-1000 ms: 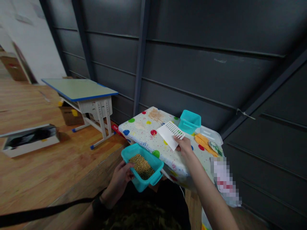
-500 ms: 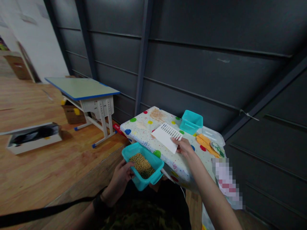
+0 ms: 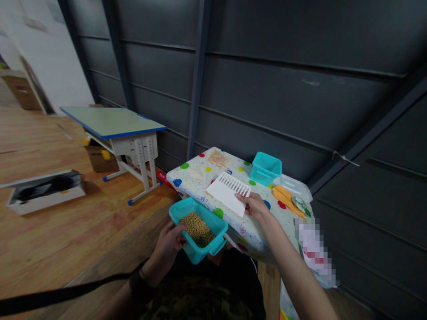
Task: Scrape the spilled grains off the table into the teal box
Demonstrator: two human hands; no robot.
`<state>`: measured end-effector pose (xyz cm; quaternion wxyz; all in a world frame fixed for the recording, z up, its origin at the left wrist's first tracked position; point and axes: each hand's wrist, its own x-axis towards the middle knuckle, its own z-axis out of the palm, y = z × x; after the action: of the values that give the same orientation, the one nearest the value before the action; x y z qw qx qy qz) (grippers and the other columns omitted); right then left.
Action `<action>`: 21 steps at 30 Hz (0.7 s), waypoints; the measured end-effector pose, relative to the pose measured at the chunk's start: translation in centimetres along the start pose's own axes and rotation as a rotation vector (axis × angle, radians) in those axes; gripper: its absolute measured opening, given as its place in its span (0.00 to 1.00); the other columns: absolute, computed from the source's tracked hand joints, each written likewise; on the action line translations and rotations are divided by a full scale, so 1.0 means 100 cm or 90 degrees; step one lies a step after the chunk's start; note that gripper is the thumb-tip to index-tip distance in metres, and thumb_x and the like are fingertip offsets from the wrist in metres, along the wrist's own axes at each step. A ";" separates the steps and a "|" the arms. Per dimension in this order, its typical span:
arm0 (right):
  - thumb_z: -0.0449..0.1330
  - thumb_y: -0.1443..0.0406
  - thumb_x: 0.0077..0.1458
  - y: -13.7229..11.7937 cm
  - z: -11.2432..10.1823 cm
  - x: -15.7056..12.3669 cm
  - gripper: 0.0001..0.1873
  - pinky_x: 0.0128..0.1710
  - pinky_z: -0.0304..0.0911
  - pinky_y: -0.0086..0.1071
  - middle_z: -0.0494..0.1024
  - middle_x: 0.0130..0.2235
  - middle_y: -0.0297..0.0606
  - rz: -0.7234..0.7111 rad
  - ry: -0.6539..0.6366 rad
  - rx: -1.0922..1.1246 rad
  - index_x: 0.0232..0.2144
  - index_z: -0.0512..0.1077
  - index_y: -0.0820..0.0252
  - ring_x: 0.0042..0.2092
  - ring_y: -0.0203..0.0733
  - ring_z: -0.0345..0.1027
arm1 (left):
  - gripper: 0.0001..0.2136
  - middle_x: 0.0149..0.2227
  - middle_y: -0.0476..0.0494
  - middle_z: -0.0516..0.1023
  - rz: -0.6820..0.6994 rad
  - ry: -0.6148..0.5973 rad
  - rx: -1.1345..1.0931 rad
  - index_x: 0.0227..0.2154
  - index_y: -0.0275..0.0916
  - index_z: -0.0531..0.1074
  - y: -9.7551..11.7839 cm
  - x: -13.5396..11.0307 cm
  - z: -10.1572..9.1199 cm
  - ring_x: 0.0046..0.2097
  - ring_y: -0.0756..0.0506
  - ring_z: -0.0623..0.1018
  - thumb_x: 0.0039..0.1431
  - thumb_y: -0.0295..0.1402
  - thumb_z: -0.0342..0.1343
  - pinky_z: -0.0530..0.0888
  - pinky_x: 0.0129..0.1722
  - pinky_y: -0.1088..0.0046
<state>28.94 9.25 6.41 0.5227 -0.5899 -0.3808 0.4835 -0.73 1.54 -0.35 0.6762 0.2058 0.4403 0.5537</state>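
Observation:
My left hand point(image 3: 170, 242) grips the near side of a teal plastic bin point(image 3: 215, 226) filled with tan beans point(image 3: 197, 228), held just below the near edge of a small table with a polka-dot cloth point(image 3: 196, 173). My right hand point(image 3: 255, 205) pinches the corner of a white slotted scraper point(image 3: 227, 192) that lies flat on the cloth, close to the edge above the bin. A few tan grains point(image 3: 218, 158) lie scattered on the far part of the cloth.
A second, empty teal bin point(image 3: 266, 168) stands at the back of the table beside a clear tray point(image 3: 293, 186) and an orange cloth point(image 3: 283, 197). A blue-edged desk point(image 3: 111, 122) and a white box point(image 3: 43, 192) stand on the wooden floor to the left. A dark wall runs behind.
My right hand has dragged the white scraper across the cloth toward the near edge above the bin. The left hand and bin have barely moved.

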 end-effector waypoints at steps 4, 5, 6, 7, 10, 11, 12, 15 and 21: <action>0.80 0.62 0.36 0.008 -0.001 -0.008 0.18 0.22 0.68 0.33 0.88 0.33 0.44 0.020 0.007 0.011 0.31 0.83 0.61 0.29 0.48 0.78 | 0.19 0.23 0.52 0.82 0.008 0.009 -0.003 0.34 0.39 0.80 -0.001 -0.001 0.000 0.23 0.48 0.77 0.36 0.32 0.76 0.72 0.23 0.73; 0.80 0.61 0.35 0.009 -0.001 -0.010 0.19 0.23 0.68 0.33 0.88 0.34 0.44 0.019 0.006 0.018 0.32 0.83 0.61 0.30 0.47 0.78 | 0.19 0.24 0.51 0.82 0.006 0.010 -0.005 0.35 0.38 0.81 -0.001 -0.001 0.000 0.23 0.48 0.77 0.36 0.32 0.77 0.73 0.24 0.73; 0.80 0.61 0.35 0.010 -0.002 -0.012 0.20 0.23 0.68 0.32 0.89 0.36 0.45 0.015 0.003 0.024 0.33 0.84 0.61 0.30 0.46 0.78 | 0.20 0.25 0.51 0.83 0.005 0.009 -0.006 0.36 0.38 0.81 -0.001 -0.002 0.000 0.24 0.47 0.78 0.36 0.32 0.77 0.73 0.24 0.72; 0.81 0.61 0.35 0.011 -0.003 -0.013 0.21 0.23 0.69 0.32 0.89 0.37 0.45 0.011 -0.007 0.029 0.34 0.84 0.61 0.30 0.46 0.78 | 0.20 0.25 0.50 0.83 0.003 0.009 -0.005 0.36 0.38 0.81 0.000 -0.003 0.000 0.25 0.47 0.79 0.36 0.32 0.76 0.73 0.25 0.72; 0.81 0.61 0.36 0.012 -0.004 -0.017 0.22 0.24 0.68 0.32 0.89 0.39 0.45 0.008 -0.057 0.026 0.36 0.85 0.61 0.29 0.44 0.76 | 0.19 0.25 0.50 0.83 0.000 0.015 0.003 0.35 0.38 0.81 0.002 -0.004 0.002 0.24 0.47 0.78 0.37 0.32 0.76 0.73 0.25 0.71; 0.81 0.60 0.37 0.012 -0.005 -0.019 0.22 0.24 0.68 0.32 0.89 0.39 0.46 0.010 -0.073 0.021 0.36 0.85 0.61 0.29 0.44 0.76 | 0.18 0.25 0.50 0.83 0.002 0.013 0.004 0.35 0.38 0.81 0.002 -0.005 0.003 0.24 0.46 0.78 0.37 0.31 0.75 0.74 0.26 0.71; 0.81 0.59 0.38 0.012 -0.005 -0.020 0.21 0.24 0.68 0.32 0.89 0.38 0.46 0.011 -0.084 0.015 0.36 0.85 0.61 0.29 0.44 0.76 | 0.18 0.25 0.49 0.84 0.003 0.012 0.003 0.35 0.38 0.81 0.003 -0.005 0.003 0.25 0.46 0.79 0.37 0.31 0.75 0.75 0.26 0.70; 0.81 0.58 0.40 0.012 -0.004 -0.024 0.21 0.26 0.69 0.34 0.89 0.38 0.46 0.007 -0.090 -0.005 0.36 0.85 0.60 0.30 0.46 0.77 | 0.19 0.25 0.49 0.84 0.002 0.005 0.001 0.35 0.37 0.81 0.004 -0.007 0.004 0.25 0.45 0.79 0.36 0.32 0.76 0.74 0.25 0.70; 0.81 0.57 0.38 0.011 -0.002 -0.031 0.22 0.34 0.74 0.37 0.89 0.41 0.47 0.001 -0.115 -0.007 0.36 0.85 0.59 0.37 0.50 0.81 | 0.19 0.26 0.49 0.84 0.007 0.001 -0.006 0.35 0.38 0.80 0.004 -0.007 0.004 0.24 0.47 0.78 0.36 0.32 0.76 0.71 0.24 0.72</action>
<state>28.33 6.06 5.86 0.4825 -0.5469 -0.4287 0.5332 -0.64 1.11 0.41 0.6738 0.2046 0.4374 0.5593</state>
